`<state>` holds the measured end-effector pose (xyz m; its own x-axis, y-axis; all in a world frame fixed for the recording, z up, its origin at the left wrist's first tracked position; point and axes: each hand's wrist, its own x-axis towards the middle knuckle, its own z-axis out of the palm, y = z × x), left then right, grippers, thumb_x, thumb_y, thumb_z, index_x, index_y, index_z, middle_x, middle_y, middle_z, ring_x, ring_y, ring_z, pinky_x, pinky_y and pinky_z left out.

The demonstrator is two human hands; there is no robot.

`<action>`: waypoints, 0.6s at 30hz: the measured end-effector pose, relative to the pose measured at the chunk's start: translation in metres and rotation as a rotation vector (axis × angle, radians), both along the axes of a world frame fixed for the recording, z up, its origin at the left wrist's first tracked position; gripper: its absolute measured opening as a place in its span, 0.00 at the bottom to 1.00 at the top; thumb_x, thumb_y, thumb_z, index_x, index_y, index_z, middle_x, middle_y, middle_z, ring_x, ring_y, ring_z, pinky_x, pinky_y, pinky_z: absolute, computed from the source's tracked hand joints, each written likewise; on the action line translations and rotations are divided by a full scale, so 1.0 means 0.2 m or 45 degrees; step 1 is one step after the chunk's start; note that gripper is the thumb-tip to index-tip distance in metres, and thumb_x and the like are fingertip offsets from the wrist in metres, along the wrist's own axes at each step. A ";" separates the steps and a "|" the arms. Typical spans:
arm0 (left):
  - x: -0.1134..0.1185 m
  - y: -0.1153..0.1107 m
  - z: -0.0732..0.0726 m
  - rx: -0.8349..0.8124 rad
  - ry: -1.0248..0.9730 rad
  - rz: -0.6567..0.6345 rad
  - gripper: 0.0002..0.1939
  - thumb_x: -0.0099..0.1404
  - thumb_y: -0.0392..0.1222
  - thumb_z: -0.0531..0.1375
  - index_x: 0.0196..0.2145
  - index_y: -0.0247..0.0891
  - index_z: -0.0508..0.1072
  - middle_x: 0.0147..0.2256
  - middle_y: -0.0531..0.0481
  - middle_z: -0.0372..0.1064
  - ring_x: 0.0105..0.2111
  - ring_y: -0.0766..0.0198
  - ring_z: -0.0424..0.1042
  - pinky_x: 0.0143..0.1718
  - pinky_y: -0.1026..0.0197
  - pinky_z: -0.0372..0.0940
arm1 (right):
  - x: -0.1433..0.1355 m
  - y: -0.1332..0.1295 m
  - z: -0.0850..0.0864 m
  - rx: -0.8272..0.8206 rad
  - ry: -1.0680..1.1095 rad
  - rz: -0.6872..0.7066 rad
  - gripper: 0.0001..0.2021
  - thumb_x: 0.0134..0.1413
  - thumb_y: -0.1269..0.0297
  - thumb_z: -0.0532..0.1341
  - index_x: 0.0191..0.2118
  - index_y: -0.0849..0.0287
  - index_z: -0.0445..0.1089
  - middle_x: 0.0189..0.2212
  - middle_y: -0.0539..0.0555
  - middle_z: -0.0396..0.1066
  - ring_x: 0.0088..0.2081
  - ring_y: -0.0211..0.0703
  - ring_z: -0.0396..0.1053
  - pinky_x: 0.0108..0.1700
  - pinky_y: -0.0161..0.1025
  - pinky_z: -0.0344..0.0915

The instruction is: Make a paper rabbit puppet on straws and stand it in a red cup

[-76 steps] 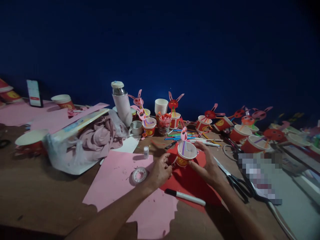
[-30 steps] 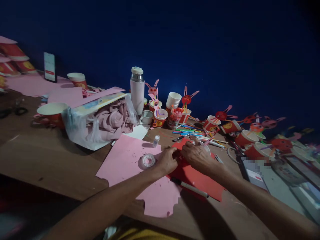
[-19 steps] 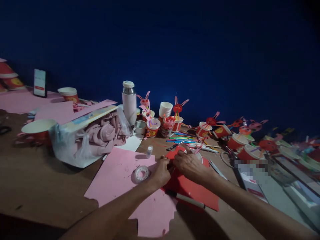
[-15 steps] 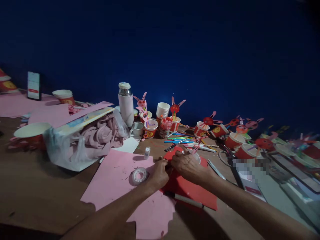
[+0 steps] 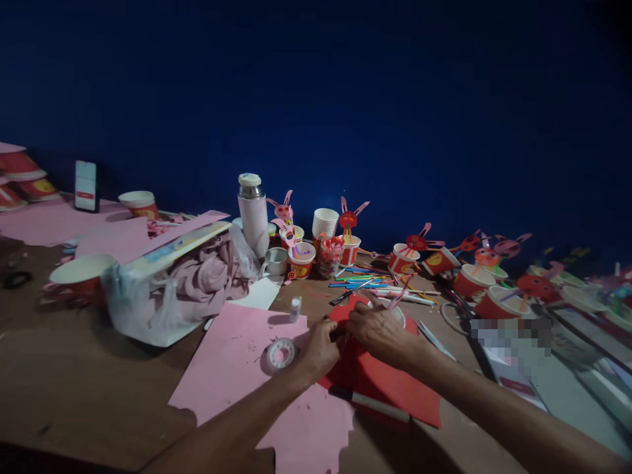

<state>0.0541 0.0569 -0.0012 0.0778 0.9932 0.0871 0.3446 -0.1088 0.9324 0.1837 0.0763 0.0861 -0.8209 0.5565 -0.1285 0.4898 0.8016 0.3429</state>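
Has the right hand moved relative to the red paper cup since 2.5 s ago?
Yes. The right hand was beside the upright red paper cup; now it lies over the cup, nearer the left hand, above the red paper sheet.

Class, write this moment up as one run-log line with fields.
left hand: fingers on red paper | right hand: over paper cup | tape roll: on pink paper | marker: on red paper
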 end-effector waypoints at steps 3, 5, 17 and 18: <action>0.00 0.00 0.01 -0.024 0.005 0.019 0.07 0.50 0.29 0.53 0.17 0.34 0.62 0.15 0.57 0.57 0.19 0.70 0.59 0.19 0.69 0.52 | 0.00 0.00 0.00 0.006 0.024 0.013 0.08 0.53 0.77 0.54 0.31 0.62 0.69 0.28 0.55 0.71 0.37 0.44 0.67 0.51 0.45 0.53; 0.00 0.00 0.01 -0.033 0.011 0.026 0.07 0.50 0.29 0.53 0.17 0.34 0.62 0.14 0.57 0.57 0.19 0.70 0.59 0.18 0.69 0.52 | 0.00 0.00 -0.01 0.011 0.036 0.025 0.08 0.53 0.77 0.54 0.31 0.62 0.69 0.28 0.54 0.71 0.37 0.44 0.67 0.52 0.45 0.52; 0.00 -0.01 0.03 -0.023 0.008 0.008 0.06 0.50 0.28 0.53 0.18 0.33 0.64 0.20 0.53 0.62 0.23 0.68 0.62 0.21 0.68 0.56 | 0.01 0.01 -0.03 0.050 0.059 0.050 0.07 0.51 0.77 0.56 0.31 0.62 0.70 0.28 0.54 0.72 0.35 0.44 0.68 0.49 0.46 0.55; 0.00 -0.01 0.03 -0.024 0.005 0.008 0.06 0.50 0.28 0.53 0.18 0.33 0.63 0.21 0.53 0.62 0.22 0.68 0.61 0.20 0.68 0.55 | 0.01 0.01 -0.02 0.050 0.059 0.056 0.07 0.51 0.77 0.56 0.32 0.61 0.70 0.28 0.54 0.72 0.36 0.44 0.68 0.49 0.46 0.55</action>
